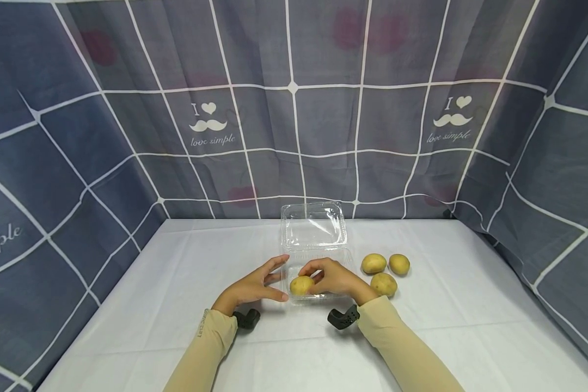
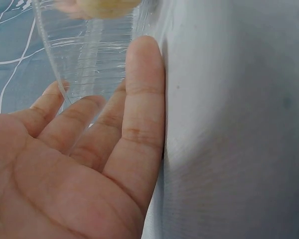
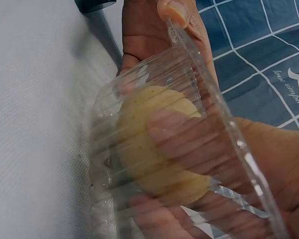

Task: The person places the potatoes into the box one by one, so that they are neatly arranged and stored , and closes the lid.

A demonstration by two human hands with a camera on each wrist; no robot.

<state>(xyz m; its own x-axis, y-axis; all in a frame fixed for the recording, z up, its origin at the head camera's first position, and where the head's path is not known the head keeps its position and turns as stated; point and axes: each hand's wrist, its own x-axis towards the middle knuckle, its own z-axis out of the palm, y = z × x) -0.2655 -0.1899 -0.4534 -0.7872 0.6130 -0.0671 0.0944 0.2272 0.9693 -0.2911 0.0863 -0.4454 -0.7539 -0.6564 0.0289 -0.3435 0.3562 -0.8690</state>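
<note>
A clear plastic clamshell box (image 1: 342, 255) stands on the white cloth with its lid (image 1: 314, 227) raised at the back. Inside its tray, near the front left, is a potato (image 1: 300, 286), which my right hand (image 1: 337, 280) holds between thumb and fingers. The right wrist view shows this potato (image 3: 139, 134) through the ribbed plastic wall. My left hand (image 1: 253, 285) is at the box's left side, its fingers extended and spread along the wall. In the left wrist view, that hand's fingers (image 2: 142, 94) lie close beside the plastic.
Three more potatoes sit on the cloth right of the box: one at the back left (image 1: 374, 263), one at the back right (image 1: 399, 264) and one nearer (image 1: 384, 285), close to the right wrist. Grey checked curtains (image 1: 323, 120) enclose the white table (image 1: 451, 283) at the back and sides.
</note>
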